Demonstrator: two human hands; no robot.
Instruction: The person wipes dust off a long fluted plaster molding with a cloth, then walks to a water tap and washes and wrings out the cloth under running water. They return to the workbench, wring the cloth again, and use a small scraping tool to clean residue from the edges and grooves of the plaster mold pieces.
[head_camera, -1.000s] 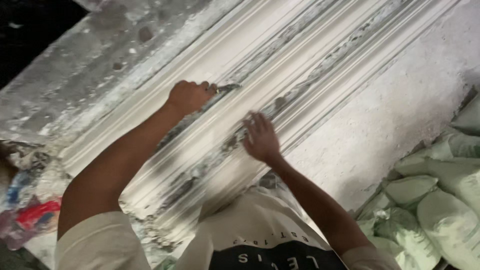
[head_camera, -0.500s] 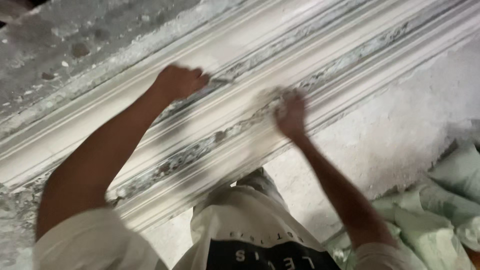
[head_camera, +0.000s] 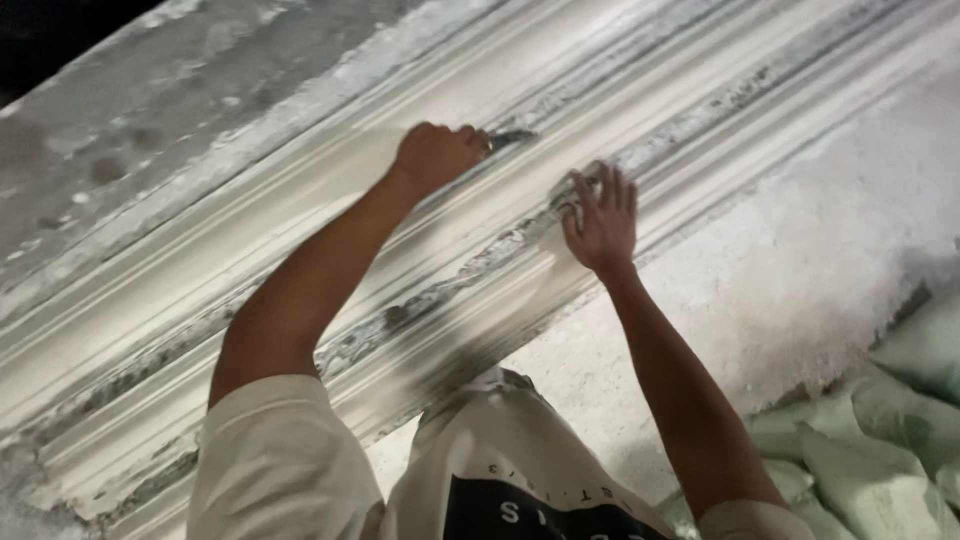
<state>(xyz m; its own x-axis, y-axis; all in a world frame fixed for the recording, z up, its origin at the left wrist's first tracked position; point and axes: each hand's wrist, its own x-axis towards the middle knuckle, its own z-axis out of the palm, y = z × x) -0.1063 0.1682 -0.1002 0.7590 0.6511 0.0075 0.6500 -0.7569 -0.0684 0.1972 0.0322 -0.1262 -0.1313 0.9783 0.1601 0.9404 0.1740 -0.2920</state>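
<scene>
Across the middle of the view, saw a long white moulding (head_camera: 300, 230) running slantwise from lower left to upper right, lying on a grey, crusted table (head_camera: 150, 130), with a pale slab (head_camera: 790, 270) beside its near edge.

Gripped a thin dark tool (head_camera: 512, 136) in the left hand (head_camera: 438, 156), fingers (head_camera: 462, 134) curled tight into a fist about its handle, the tip set in an upper groove of the moulding. Laid the right hand (head_camera: 600, 215) flat on a lower rib, fingers (head_camera: 608, 186) spread and slightly bent, pinching nothing, with a grey lump of plaster just at their tips.

Judged the work as part done. Found the broad upper bands near the left hand smooth and clean white. Found dark, rough streaks left in the narrow grooves, thickest below the left forearm and again toward the upper right past the right hand. Could not tell the state of the far lower-left end, blurred and half hidden behind the white shirt (head_camera: 290, 470). Reckoned most of the groove cleaning yet to do.

Noted pale green sacks (head_camera: 890, 440) heaped at lower right, well apart from both hands.
</scene>
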